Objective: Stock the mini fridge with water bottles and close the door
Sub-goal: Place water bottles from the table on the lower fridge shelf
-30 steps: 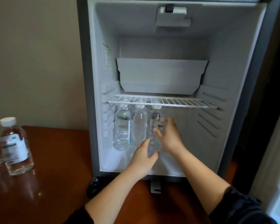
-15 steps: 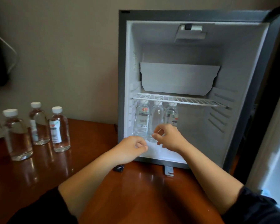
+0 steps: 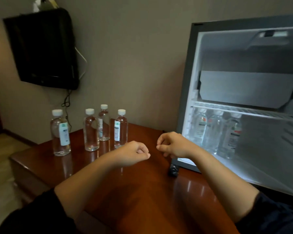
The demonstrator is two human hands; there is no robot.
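Observation:
The mini fridge [image 3: 186, 98] stands open at the right on the wooden table [image 3: 142, 196]. Three clear water bottles [image 3: 215, 132] with white caps stand upright in a row under its wire shelf [image 3: 243, 112]. Several more water bottles [image 3: 91, 130] stand in a group at the table's far left. My left hand [image 3: 134, 153] hovers over the table just right of that group, fingers curled, holding nothing. My right hand [image 3: 172, 144] is in front of the fridge's lower left corner, also curled and empty. The fridge door is out of view.
A dark flat screen [image 3: 44, 48] hangs on the wall at upper left, with a cable [image 3: 67, 102] dangling behind the bottles. A small black foot [image 3: 173, 170] sits under the fridge's front corner. The table's left edge drops to the floor.
Both hands have let go of the bottle inside the fridge and pulled back out to the left over the table. The view has swung left, bringing the group of bottles into sight.

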